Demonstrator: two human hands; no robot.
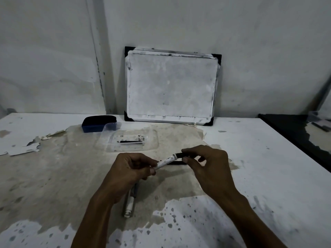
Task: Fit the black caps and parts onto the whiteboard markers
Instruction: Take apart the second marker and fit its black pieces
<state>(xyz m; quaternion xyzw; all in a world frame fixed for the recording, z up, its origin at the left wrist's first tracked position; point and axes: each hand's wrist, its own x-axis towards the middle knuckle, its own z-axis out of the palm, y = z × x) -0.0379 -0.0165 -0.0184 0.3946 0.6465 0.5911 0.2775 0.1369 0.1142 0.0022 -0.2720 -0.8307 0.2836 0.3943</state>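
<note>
1. my left hand (132,169) grips the white marker (165,161) barrel above the table (268,158), steadying it.
2. my right hand (206,163) pinches the black cap (180,155) at its tip, lined up for pushing on.
3. a spare marker (129,204) lies beneath my left wrist, waiting.

White marker (165,162), black cap (179,155) on.

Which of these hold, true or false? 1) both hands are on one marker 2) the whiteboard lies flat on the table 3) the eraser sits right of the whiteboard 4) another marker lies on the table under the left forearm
1) True: the left hand holds the marker barrel and the right hand pinches its black end.
2) False: the whiteboard leans upright against the wall.
3) False: the eraser sits to its left.
4) True: a second marker lies there.
</note>
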